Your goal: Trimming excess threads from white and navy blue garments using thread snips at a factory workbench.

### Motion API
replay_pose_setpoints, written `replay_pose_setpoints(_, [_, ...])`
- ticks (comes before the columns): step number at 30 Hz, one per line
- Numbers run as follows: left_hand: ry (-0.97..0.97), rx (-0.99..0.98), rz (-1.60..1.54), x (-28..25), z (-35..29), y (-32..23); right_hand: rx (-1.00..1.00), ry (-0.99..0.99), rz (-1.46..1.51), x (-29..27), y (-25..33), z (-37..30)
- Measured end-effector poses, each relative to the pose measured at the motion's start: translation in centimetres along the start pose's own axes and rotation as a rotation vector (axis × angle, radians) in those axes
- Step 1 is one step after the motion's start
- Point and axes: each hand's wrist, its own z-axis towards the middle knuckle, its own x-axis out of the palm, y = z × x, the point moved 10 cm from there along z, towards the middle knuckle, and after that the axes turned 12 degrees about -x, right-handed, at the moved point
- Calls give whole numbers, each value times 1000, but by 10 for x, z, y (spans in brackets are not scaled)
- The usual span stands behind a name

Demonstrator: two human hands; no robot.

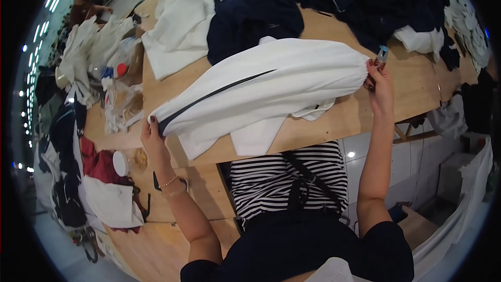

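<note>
A white garment (282,73) with a dark navy stripe is stretched between my two hands above the wooden table (334,109). My left hand (155,138) is closed on its narrow left end, where the navy strip meets the edge. My right hand (379,84) pinches its gathered right end. A small metal tool with a light-blue part (382,54) sticks up from the same right hand; its kind is hard to make out. More white cloth hangs below the stretched piece, over the table's near edge.
Folded white cloth (180,26) and dark navy garments (255,10) lie on the table's far side, with a navy heap (386,8) at the far right. At left are a round white-lidded jar (120,163), red fabric (99,162) and plastic bags (122,99). Another person (86,5) is far left.
</note>
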Motion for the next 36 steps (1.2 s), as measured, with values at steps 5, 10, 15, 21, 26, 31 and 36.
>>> replay_pose_setpoints(5, [-15, -25, -42, -4, 9, 0, -3, -14, -11, 6, -4, 11])
replay_pose_setpoints(10, [48, -65, -112, 3, 22, 14, -6, -56, -16, -2, -10, 21])
replay_pose_setpoints(15, [100, -141, -240, 24, 5, 4, 16, -59, -90, -5, -24, 26])
replay_pose_setpoints(21, [667, -392, -599, 88, -31, -6, -499, -36, -769, 5, 36, 18])
replay_pose_setpoints(26, [847, -467, -709, 121, -69, -34, -419, 418, -415, 158, 52, -38])
replay_pose_setpoints(31, [912, -494, -629, 155, -87, -45, -399, 758, -272, 287, 43, -99])
replay_pose_setpoints(36, [933, -501, -545, 176, -96, -47, -271, 836, -294, 311, 13, -105])
